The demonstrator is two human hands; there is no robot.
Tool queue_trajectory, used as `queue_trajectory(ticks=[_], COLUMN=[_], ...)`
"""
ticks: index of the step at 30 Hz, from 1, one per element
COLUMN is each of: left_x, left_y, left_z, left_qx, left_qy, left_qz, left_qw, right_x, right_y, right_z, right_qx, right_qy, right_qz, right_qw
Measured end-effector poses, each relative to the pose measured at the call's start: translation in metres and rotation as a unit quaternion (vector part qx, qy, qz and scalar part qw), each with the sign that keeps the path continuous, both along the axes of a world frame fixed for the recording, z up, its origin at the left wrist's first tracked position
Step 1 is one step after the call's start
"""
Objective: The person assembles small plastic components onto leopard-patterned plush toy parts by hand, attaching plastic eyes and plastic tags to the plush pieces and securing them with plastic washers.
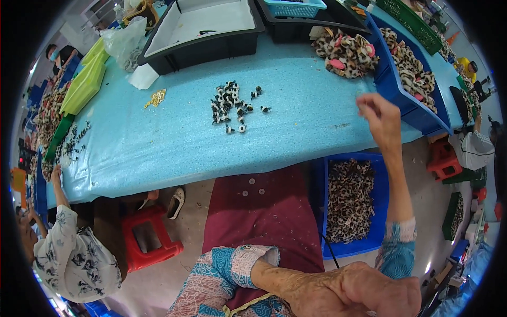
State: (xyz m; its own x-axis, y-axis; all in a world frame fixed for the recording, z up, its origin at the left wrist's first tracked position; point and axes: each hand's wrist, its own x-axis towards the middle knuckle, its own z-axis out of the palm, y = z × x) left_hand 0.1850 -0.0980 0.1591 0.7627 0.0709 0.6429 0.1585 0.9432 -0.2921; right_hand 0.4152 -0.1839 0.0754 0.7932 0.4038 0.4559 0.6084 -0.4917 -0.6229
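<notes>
My right hand (382, 117) is above the right part of the blue-covered table, its fingers loosely bent and apart, with nothing visible in them. Just beyond it lies a heap of leopard-print plush pieces (346, 53) with pink patches. My left hand (364, 289) is close to the camera at the lower right, curled closed; its fingertips and anything in them are hidden. A thin dark cord or rod (331, 249) runs down toward it. In mid-table is a pile of small black-and-white stemmed pieces (227, 100), beside several small yellow rings (156, 99).
A blue crate (388, 71) of plush pieces stands at the table's right end. Below the edge is a blue bin (384, 201) of brown-and-white scraps. Black trays (206, 50) line the back. At left, a co-worker (79, 253) reaches to the table near a red stool (153, 259).
</notes>
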Motion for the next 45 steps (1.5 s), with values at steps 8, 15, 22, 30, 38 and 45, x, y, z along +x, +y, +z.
queue_trajectory(ticks=[8, 15, 22, 30, 38, 45], left_x=[0.010, 0.023, 0.021, 0.020, -0.008, -0.043], left_y=[0.018, 0.013, 0.061, 0.094, 0.103, 0.103], left_z=[0.002, 0.004, -0.024, -0.131, -0.158, -0.171], left_qx=[0.112, -0.078, 0.419, 0.537, 0.404, 0.423], left_qy=[0.002, 0.021, -0.021, 0.330, 0.484, 0.531], left_qz=[-0.045, 0.069, -0.025, 0.148, 0.091, 0.070], left_qw=[0.993, 0.994, 0.907, 0.762, 0.771, 0.731], right_x=[0.124, 0.148, 0.131, -0.080, -0.170, -0.179], right_y=[0.021, 0.033, 0.010, 0.039, 0.046, 0.046], right_z=[0.001, -0.012, -0.008, -0.006, -0.047, -0.091], right_qx=[-0.143, -0.289, -0.126, 0.031, 0.111, 0.393], right_qy=[-0.205, -0.158, -0.320, -0.211, -0.005, 0.596], right_qz=[-0.083, -0.171, -0.155, 0.035, 0.276, 0.114], right_qw=[0.965, 0.929, 0.926, 0.976, 0.955, 0.691])
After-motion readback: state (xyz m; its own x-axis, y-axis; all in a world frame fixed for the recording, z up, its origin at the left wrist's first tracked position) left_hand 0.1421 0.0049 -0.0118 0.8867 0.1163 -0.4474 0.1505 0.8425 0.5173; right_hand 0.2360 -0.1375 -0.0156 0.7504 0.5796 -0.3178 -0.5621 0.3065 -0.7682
